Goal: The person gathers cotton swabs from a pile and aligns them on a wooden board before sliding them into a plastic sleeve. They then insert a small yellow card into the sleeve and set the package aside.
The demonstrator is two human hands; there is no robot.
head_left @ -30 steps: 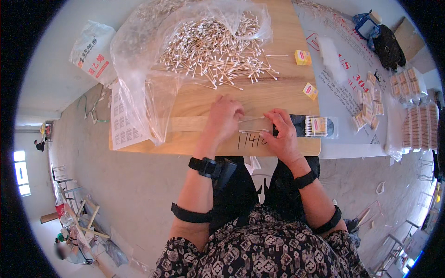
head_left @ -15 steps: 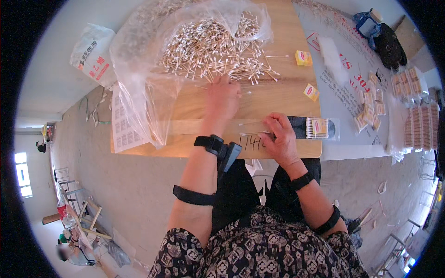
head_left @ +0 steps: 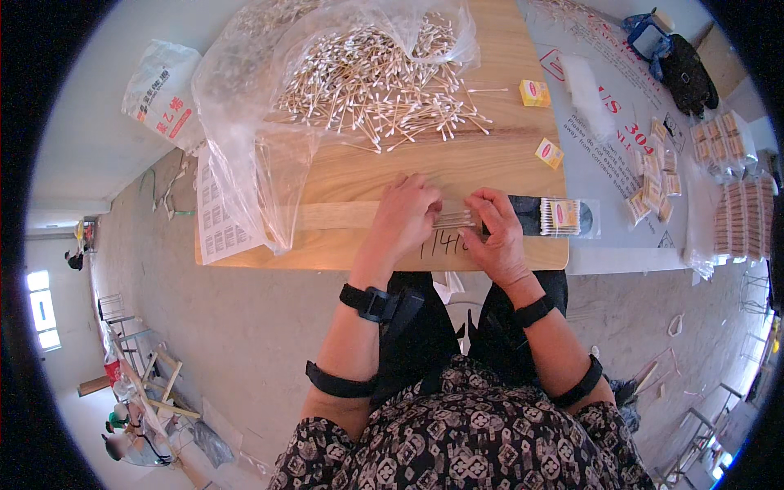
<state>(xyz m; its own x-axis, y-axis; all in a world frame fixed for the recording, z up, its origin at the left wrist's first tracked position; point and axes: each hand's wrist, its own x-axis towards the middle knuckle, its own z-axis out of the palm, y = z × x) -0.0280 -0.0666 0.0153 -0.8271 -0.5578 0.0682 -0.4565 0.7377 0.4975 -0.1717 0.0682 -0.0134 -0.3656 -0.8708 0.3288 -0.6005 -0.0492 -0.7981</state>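
Where thin, white-tipped cotton swabs (head_left: 454,220) lie left-to-right on the pale wooden tabletop (head_left: 347,175), we hold our right hand (head_left: 499,238), thumb and forefinger parted, at their right ends and our left hand (head_left: 408,214) curled opposite, its pinch indeterminable.

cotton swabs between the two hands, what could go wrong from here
The cotton swabs between the left hand and right hand look unbound, so a slip could scatter them. The swab-filled pouch juts past the right edge of the wooden table, so a nudge might shift it. Tugging the clear plastic bag could drag the loose swab pile.
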